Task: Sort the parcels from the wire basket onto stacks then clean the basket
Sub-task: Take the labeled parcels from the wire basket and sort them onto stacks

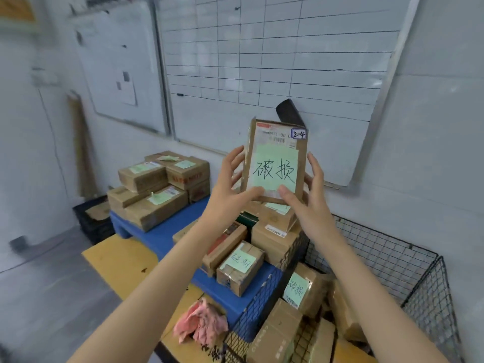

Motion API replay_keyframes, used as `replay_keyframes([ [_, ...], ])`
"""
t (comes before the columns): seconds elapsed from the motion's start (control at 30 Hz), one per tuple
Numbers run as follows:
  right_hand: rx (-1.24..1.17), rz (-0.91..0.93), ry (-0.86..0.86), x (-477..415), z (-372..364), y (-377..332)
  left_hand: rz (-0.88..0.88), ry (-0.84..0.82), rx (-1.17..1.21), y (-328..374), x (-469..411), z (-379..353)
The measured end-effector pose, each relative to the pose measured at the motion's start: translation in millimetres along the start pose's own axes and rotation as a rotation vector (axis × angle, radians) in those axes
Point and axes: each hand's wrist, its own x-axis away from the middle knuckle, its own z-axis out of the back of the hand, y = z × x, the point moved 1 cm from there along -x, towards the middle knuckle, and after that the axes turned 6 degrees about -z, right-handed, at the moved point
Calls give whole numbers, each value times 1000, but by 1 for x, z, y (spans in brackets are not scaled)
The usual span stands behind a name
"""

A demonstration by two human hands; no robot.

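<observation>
Gridded whiteboard on the back wall, and in front of it a parcel held upright, green note facing us. The left hand and right hand both grip its lower sides. The wire basket sits below right.

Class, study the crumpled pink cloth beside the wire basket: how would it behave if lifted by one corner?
The pink cloth lies in loose, crumpled folds, so it would probably hang limp. It looks thin and frayed, so it is likely light for its size. Bunched softly beside the wire basket, it seems unlikely to roll.
</observation>
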Motion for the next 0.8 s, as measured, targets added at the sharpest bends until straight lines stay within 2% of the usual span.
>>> replay_keyframes([
  [0.13,-38,-20,-72,-7,-40,2,7,68,-79,-1,10,41],
  [0.43,-40,6,-215,-38,-142,-16,-19,250,-81,-7,21,135],
  [0.63,-37,37,-312,-61,-246,-37,4,348,-80,-17,22,241],
  [0.8,-47,24,-329,-73,-345,-46,20,341,-110,-24,25,343],
])
